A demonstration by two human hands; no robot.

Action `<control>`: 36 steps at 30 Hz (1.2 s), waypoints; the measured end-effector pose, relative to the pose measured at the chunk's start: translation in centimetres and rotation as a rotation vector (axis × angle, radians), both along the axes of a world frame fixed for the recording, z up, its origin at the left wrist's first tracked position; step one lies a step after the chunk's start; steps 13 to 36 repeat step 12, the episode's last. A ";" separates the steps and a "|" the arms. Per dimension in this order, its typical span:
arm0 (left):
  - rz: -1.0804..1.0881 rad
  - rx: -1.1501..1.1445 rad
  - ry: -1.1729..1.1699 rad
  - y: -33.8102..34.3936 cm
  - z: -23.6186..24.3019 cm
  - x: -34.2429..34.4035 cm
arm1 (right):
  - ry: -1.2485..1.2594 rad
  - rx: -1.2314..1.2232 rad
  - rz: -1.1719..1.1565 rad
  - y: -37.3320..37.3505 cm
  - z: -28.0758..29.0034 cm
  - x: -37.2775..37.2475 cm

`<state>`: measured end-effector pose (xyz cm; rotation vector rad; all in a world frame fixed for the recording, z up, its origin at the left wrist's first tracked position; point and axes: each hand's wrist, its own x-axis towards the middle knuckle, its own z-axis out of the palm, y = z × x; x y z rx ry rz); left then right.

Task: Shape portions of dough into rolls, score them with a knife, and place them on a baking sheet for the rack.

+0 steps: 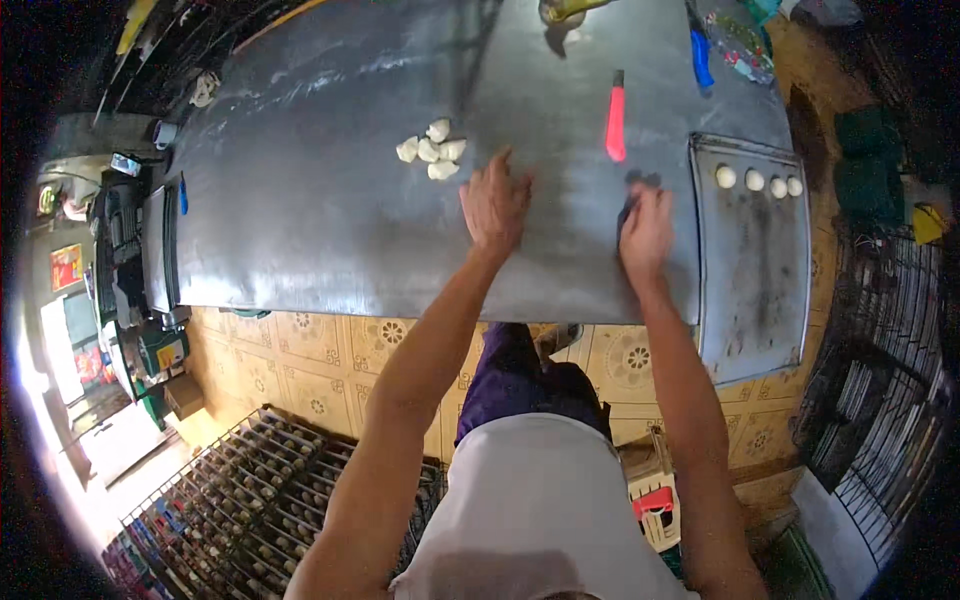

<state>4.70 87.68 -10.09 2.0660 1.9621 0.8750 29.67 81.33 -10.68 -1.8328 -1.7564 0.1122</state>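
My left hand (495, 205) is palm down over the grey metal worktop (330, 210), fingers stretched and apart, with nothing seen in it. Just left of its fingertips lies a cluster of several pale dough pieces (429, 150). My right hand (647, 232) is closed near the front right of the worktop, slightly blurred. Something dark shows at its left side, too unclear to name. Beyond that hand lies a tool with a pinkish-red handle (616, 122). To its right, a metal tray (745, 290) carries several round dough balls (754, 180) in a row near its far end.
A blue-handled tool (701, 60) lies at the far right of the worktop, near a clear bag (745, 50). A wire rack (250, 490) of small round items stands behind me at the left. More wire racks (885, 370) line the right. A pale stool (655, 510) is beside me.
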 end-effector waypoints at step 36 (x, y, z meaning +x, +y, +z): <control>-0.044 -0.375 -0.034 6.0 0.1 3.4 | 0.084 -0.004 0.021 5.6 -2.0 0.8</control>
